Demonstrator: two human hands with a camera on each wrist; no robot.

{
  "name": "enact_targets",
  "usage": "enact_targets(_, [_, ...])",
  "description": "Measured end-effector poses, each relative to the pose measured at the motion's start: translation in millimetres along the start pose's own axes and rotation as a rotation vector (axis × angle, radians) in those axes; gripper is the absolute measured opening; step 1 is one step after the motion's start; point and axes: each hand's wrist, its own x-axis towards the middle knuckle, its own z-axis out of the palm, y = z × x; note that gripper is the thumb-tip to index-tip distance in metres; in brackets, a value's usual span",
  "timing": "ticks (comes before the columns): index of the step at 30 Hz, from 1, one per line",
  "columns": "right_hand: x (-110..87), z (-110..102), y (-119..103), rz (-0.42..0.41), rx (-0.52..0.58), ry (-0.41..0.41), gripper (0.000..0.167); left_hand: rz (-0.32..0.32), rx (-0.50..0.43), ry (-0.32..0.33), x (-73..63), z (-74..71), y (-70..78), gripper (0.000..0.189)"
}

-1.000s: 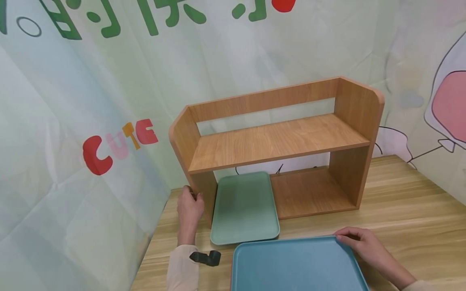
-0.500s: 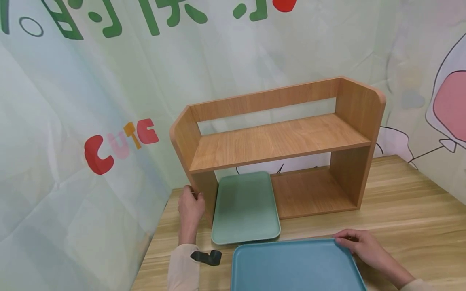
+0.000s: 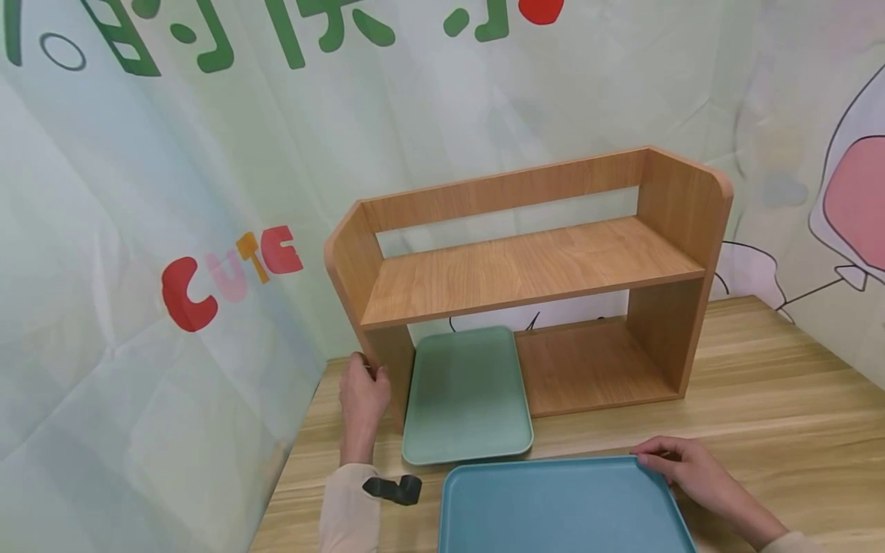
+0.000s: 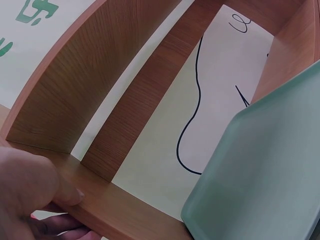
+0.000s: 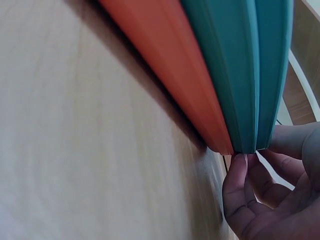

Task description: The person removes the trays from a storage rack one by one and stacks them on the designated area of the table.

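My left hand (image 3: 362,392) grips the left side panel of a two-tier wooden desk shelf (image 3: 532,269). In the left wrist view its thumb lies over the panel's edge, with the other fingers partly hidden on the outer side. A green tray (image 3: 470,399) lies in the shelf's lower tier at the left, its front end jutting out. At the front, my right hand (image 3: 691,472) pinches the far right corner of a blue tray (image 3: 560,507). The right wrist view shows two blue-green trays (image 5: 225,65) stacked over an orange tray (image 5: 155,55), fingertips right at the blue-green corners.
The shelf and trays stand on a light wood-grain table (image 3: 781,399). A printed cloth backdrop (image 3: 207,153) hangs behind and along the left. The shelf's upper board (image 3: 532,265) bears nothing, and bare lower board (image 3: 588,369) shows right of the green tray.
The blue tray's far right corner has dropped slightly toward me, with my right hand still pinching it. My left hand, the shelf and the green tray keep their places.
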Motion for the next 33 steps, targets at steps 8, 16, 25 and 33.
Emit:
enact_targets(8, [0.4, -1, -2, 0.022, 0.015, -0.010, 0.032, -0.013, 0.004, -0.006, 0.3, 0.2, 0.7, 0.028])
enact_targets(16, [1.4, -4, -8, 0.026, 0.008, -0.015, 0.030, 0.012, 0.009, 0.009, -0.4, 0.5, -0.6, 0.026])
enact_targets(25, [9.9, -8, -20, 0.006, 0.027, -0.005, 0.037, 0.019, 0.015, 0.021, -0.2, 0.7, -1.2, 0.025])
enact_targets(33, [23.7, -3, -34, 0.041, 0.095, -0.013, 0.045, 0.017, 0.014, 0.019, -0.8, 0.4, -0.8, 0.025])
